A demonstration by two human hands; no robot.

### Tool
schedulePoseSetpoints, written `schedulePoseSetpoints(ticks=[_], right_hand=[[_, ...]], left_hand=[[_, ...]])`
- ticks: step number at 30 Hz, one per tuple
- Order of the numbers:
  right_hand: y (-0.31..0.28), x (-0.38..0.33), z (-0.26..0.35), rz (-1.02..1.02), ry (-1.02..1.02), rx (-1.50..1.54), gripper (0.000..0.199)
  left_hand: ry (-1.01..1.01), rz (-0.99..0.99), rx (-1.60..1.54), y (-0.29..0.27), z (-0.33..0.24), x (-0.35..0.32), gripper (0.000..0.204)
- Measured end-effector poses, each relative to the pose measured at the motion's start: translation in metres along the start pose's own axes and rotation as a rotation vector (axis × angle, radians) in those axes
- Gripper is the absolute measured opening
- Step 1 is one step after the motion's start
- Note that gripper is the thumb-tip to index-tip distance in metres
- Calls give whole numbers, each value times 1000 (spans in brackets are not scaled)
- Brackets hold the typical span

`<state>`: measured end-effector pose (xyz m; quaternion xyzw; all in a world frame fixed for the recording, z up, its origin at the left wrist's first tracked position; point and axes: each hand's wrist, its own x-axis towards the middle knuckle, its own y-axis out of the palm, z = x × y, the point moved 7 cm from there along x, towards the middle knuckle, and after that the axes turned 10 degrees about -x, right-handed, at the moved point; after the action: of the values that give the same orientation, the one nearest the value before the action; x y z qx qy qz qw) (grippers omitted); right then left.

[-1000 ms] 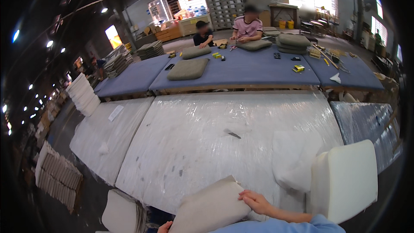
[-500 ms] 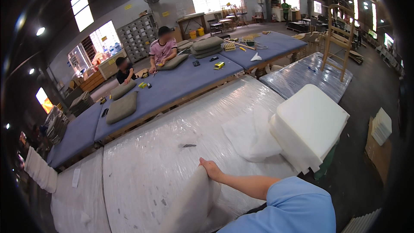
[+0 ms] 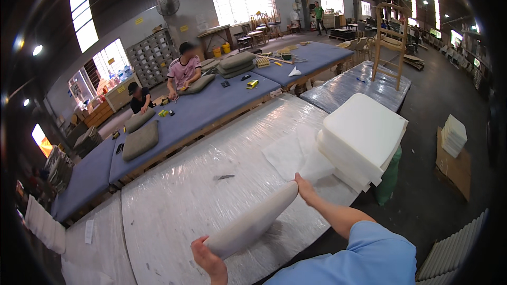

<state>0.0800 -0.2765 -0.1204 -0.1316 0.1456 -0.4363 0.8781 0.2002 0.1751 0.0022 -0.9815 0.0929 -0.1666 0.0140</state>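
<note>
A pale grey seat cushion point(image 3: 254, 220) is tilted on its edge over the plastic-covered table point(image 3: 174, 216). My right hand point(image 3: 304, 188) grips its far right end, the fingers mostly hidden behind it. At the near left end my left hand point(image 3: 208, 259) is closed on the cushion too. Just beyond my right hand, a thin white sheet point(image 3: 296, 153) lies crumpled on the table. It reaches to a stack of white foam pads point(image 3: 364, 124) at the table's right end. A small dark piece, perhaps a blade or scrap point(image 3: 226, 177), lies left of the cushion.
Across from me, two people sit at a long blue-topped table point(image 3: 211, 111) with grey-green cushions point(image 3: 141, 140) and small tools. A wooden chair frame point(image 3: 390, 47) stands on a wrapped surface point(image 3: 338, 87) at the right. More white pads point(image 3: 453, 136) are stacked on cardboard on the floor.
My left hand has come into view and holds the cushion's near end. The cushion has swung from upright at the lower edge to stretched between both hands. My right hand has moved right and farther away.
</note>
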Motion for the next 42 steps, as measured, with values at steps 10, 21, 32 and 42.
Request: schedulePoseSetpoints(ticks=[10, 21, 32, 42], right_hand=[[19, -173, 227, 166, -1147, -460, 64], [-19, -173, 193, 2, -857, -334, 67], [30, -189, 152, 376, -690, 100, 70], [79, -157, 153, 477, -571, 331, 80]], left_hand=[[683, 323, 95, 132, -98, 29, 29], [689, 402, 42, 183, -69, 85, 27], [518, 384, -27, 178, -100, -5, 51], [366, 356, -273, 151, -74, -14, 77]])
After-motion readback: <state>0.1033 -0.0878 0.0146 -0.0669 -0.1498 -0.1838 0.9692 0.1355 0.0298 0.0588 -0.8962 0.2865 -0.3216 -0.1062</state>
